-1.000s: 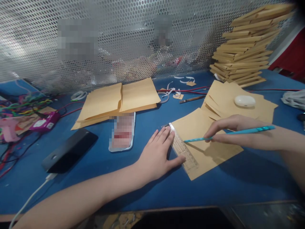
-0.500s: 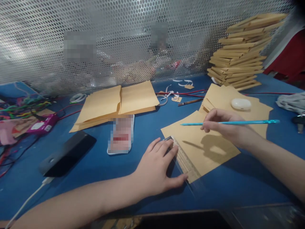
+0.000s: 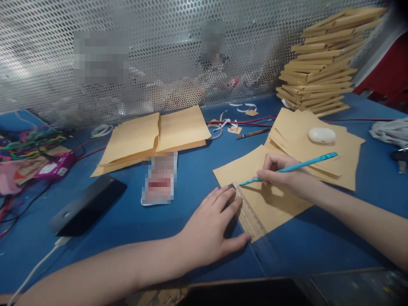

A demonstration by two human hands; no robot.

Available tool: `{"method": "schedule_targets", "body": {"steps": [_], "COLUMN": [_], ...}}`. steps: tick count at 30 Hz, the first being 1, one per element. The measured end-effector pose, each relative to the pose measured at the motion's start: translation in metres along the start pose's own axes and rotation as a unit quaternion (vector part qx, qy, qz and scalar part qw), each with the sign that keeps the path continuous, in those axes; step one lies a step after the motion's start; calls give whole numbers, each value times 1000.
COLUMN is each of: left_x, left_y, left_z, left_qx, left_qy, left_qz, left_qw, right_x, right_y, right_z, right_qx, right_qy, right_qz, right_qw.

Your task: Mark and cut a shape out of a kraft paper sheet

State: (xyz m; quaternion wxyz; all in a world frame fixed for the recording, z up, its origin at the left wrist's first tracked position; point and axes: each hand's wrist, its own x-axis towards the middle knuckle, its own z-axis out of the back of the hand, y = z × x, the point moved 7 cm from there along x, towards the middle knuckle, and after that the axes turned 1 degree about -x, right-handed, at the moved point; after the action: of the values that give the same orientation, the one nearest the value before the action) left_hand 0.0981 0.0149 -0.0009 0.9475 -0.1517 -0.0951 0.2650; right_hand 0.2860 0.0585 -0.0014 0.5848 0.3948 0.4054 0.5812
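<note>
Left hand (image 3: pixel 212 223) lay splayed, pressing ruler (image 3: pixel 249 219) on paper (image 3: pixel 240 168), atop desk (image 3: pixel 143 221). Right hand (image 3: pixel 277 170) pinched pencil (image 3: pixel 306 163), tip near ruler's far end. Good guiding likely needed even pressure, tip snug to edge.

Before us on the table (image 3: pixel 143 223) lies a sheet (image 3: pixel 270 210), with a ruler (image 3: pixel 247 216) along its left side under our left hand (image 3: pixel 216 221) and a pencil (image 3: pixel 306 163) over it in our right hand (image 3: pixel 283 178). Behind, rightward, we have a paper pile (image 3: pixel 350 161) bearing a case (image 3: pixel 321 135), then a stack (image 3: pixel 321 72). Leftward lie a phone (image 3: pixel 159 178), papers (image 3: pixel 137 136) behind it, and farther left a power bank (image 3: pixel 91 208).
</note>
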Motion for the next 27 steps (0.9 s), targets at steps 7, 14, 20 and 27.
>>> {"method": "schedule_targets", "body": {"steps": [7, 14, 20, 27], "left_x": [1, 1, 0, 1], "left_y": [0, 0, -1, -2], "left_z": [1, 2, 1, 3], "left_qx": [-6, -11, -10, -1], "left_qy": [-8, -18, -27, -35], "left_qz": [-7, -12, -14, -24], "left_qw": [1000, 1000, 999, 999], "right_x": [-2, -1, -1, -3], "right_y": [4, 4, 3, 4], "right_z": [-1, -2, -3, -4], "right_qx": [-21, -22, -5, -28], "right_qy": [6, 7, 10, 18], "right_qz": [-15, -22, -40, -42], "right_qw": [1000, 999, 999, 999]}}
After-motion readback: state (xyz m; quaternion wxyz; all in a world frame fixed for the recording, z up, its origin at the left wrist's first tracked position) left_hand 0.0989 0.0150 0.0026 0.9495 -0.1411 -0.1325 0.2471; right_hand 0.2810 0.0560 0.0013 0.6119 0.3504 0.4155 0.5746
